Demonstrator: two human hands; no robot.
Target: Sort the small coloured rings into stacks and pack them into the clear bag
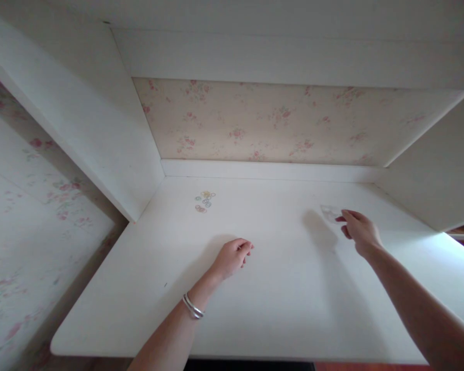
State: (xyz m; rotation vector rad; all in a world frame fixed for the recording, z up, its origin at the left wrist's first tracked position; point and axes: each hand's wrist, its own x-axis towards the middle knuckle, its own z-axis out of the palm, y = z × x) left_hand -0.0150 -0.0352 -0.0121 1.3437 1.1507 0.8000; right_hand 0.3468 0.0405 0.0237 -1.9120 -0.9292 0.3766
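My right hand [355, 229] pinches a small clear plastic bag [330, 212] by its edge, holding it over the right side of the white desk [278, 304]. Whatever is in the bag is too faint to make out. Near the middle, my left hand [234, 255] is closed, thumb against curled fingers, just above the desktop; anything inside it is hidden. Beyond it to the left lies a loose cluster of small thin rings [206, 195] in yellowish, greyish and pinkish tones. Silver bangles [193, 306] circle my left wrist.
A short thin dark piece [165, 284] lies on the desktop at left. White side panels [112, 134] rise on both sides, and an overhead shelf [255, 56] spans above. Behind is a floral back wall [263, 123]. The desk's front edge runs along the bottom.
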